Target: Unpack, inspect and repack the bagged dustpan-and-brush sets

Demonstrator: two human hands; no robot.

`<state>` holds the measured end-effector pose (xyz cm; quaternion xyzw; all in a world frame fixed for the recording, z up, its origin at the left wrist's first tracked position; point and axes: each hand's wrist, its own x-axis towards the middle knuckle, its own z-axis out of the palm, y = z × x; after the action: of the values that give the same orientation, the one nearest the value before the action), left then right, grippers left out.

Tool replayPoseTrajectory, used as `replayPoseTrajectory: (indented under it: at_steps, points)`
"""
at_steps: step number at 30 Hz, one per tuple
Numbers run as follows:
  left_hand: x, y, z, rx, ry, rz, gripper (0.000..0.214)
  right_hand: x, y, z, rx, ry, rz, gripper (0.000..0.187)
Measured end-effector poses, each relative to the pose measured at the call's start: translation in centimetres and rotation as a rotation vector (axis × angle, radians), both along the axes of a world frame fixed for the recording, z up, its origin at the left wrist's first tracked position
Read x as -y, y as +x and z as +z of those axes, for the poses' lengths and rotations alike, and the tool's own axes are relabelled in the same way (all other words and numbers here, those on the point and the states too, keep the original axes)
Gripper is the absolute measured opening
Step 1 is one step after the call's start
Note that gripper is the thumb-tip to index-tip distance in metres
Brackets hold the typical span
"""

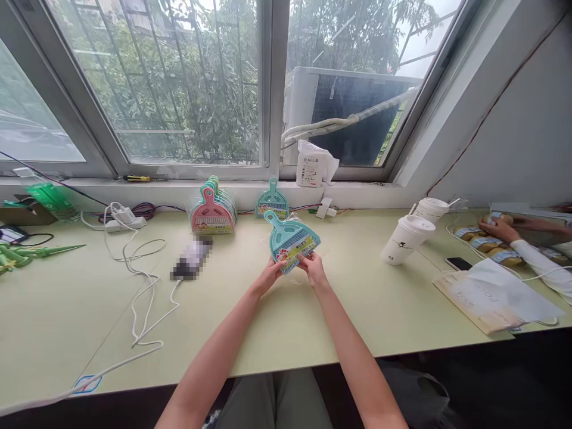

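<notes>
A teal mini dustpan and brush set [292, 238] in clear wrapping is held tilted above the table, handle pointing up and left. My left hand [270, 276] grips its lower left edge. My right hand [314, 268] is closed on its lower right edge, thumb on the printed label. Behind it, a second teal dustpan set [272, 199] stands upright against the wall under the window. To the left stands a row of several wrapped dustpan sets [213, 214], a pink one in front and green and teal ones behind.
On the left lie a phone [192, 259] on a white cable, a power strip [125, 221] and a green bottle [51, 199]. Right are two white cups [404, 241], a paper bag [496, 292] and a black phone [459, 264]. Another person's hands [500, 229] handle wrapped brown items [504, 256] at far right.
</notes>
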<state>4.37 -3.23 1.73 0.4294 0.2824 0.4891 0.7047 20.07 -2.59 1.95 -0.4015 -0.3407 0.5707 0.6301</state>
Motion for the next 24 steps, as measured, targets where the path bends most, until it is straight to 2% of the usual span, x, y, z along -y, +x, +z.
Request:
replayPoseTrajectory:
  at_steps: [3, 8, 10, 12, 13, 15, 17, 18, 20, 22, 24]
  points:
    - [-0.2, 0.3, -0.5, -0.026, -0.028, 0.048, 0.054, -0.1, 0.0, 0.0, 0.027, -0.022, 0.005, 0.036]
    - [-1.5, -0.5, -0.7, -0.051, -0.105, 0.210, 0.050, -0.7, 2.0, 0.2, 0.217, -0.111, 0.150, 0.034]
    - [-2.0, -1.4, -0.6, -0.028, -0.127, 0.243, 0.052, -0.7, 3.9, 0.4, 0.301, -0.090, 0.011, 0.034]
    - [-2.4, -2.5, -0.4, 0.008, -0.152, 0.243, 0.055, -0.5, 5.8, 0.8, 0.447, 0.012, -0.233, 0.035]
    - [-2.6, -3.0, -0.3, 0.025, -0.161, 0.227, 0.057, -0.3, 6.5, 1.0, 0.547, 0.093, -0.280, 0.038]
    - [-2.7, -3.8, 0.0, 0.057, -0.171, 0.178, 0.058, 0.2, 6.8, 1.7, 0.705, 0.259, -0.241, 0.053]
    - [-2.7, -4.3, 0.2, 0.073, -0.184, 0.127, 0.057, 0.6, 6.0, 2.3, 0.735, 0.366, -0.122, 0.064]
    - [-2.6, -4.4, 0.3, 0.070, -0.200, 0.107, 0.058, 0.8, 5.3, 2.5, 0.711, 0.388, -0.079, 0.062]
    - [-2.6, -4.4, 0.4, 0.045, -0.235, 0.101, 0.059, 0.9, 4.1, 2.6, 0.664, 0.392, -0.051, 0.043]
    - [-2.6, -4.3, 0.3, 0.015, -0.237, 0.110, 0.061, 0.7, 3.5, 2.4, 0.660, 0.374, -0.105, 0.019]
    - [-2.5, -4.2, 0.2, -0.016, -0.198, 0.081, 0.061, 0.3, 3.7, 1.9, 0.667, 0.353, -0.182, 0.008]
